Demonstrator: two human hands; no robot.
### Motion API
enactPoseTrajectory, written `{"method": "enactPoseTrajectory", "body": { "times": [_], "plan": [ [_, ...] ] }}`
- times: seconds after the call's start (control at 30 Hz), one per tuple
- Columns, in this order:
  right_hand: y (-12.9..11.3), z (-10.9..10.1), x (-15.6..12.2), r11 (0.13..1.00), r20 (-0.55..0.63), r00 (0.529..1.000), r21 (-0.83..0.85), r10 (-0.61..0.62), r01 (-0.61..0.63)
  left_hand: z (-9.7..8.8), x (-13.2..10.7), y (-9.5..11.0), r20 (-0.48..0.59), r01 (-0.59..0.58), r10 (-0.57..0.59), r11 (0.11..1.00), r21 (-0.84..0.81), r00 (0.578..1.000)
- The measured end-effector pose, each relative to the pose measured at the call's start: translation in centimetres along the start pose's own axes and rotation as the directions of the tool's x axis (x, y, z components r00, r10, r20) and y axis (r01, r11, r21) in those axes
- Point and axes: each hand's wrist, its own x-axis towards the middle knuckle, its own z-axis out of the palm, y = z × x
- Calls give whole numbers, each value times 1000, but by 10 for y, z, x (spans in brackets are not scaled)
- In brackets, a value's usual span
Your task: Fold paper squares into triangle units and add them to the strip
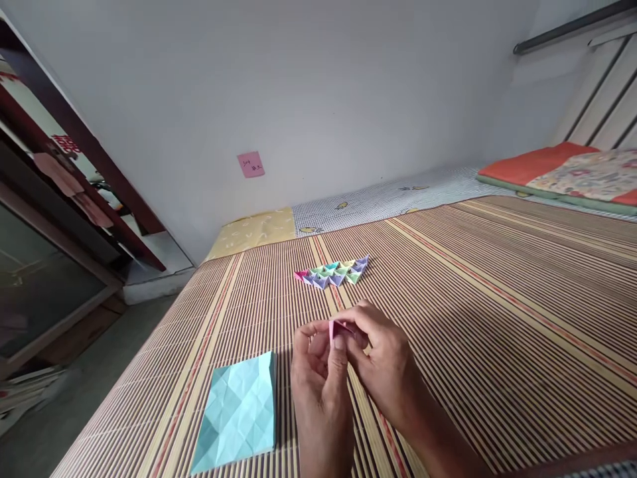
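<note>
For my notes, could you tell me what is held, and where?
A pink folded paper, pinched between left hand and right hand by its lower part.

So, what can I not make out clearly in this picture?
Pink folded paper, head view: the fingers of the left hand and right hand cover most of it, so its shape is unclear.
Pink sticky note, head view: its writing is too small to read.
Row of folded pieces, head view: too small to count.
Blue creased paper, head view: number of sheets unclear from this angle.

Head-worn view, looking forward and down, close over bed mat
</note>
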Motion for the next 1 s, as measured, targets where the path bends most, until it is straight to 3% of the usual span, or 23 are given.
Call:
{"method": "enactPoseTrajectory", "body": {
  "times": [0.1, 0.23, 0.37, 0.5, 0.77, 1.0],
  "plan": [
    [0, 1, 1, 1000, -17, 999, 13, -28, 28, 0, 0, -1, -47, -22, 22, 1000, 10, 999],
    [0, 0, 1, 985, 3, 998, 160, 62, -62, 0, 1, -6, -112, -78, 77, 997, -1, 991],
    [1, -3, 1, 947, 53, 989, 287, 136, -146, -6, 6, -14, -111, -15, 2, 993, -115, 994],
    [2, -8, 3, 930, 99, 992, 354, 72, -103, -14, 11, -18, -173, -13, -7, 993, -114, 985],
    [2, -13, 5, 876, 164, 980, 448, 115, -178, -9, 7, -17, -253, -165, 160, 986, 4, 954],
    [10, -34, 6, 888, 369, 928, 408, 51, -211, -21, 8, -13, -166, -291, 335, 926, 242, 928]
  ]
}}
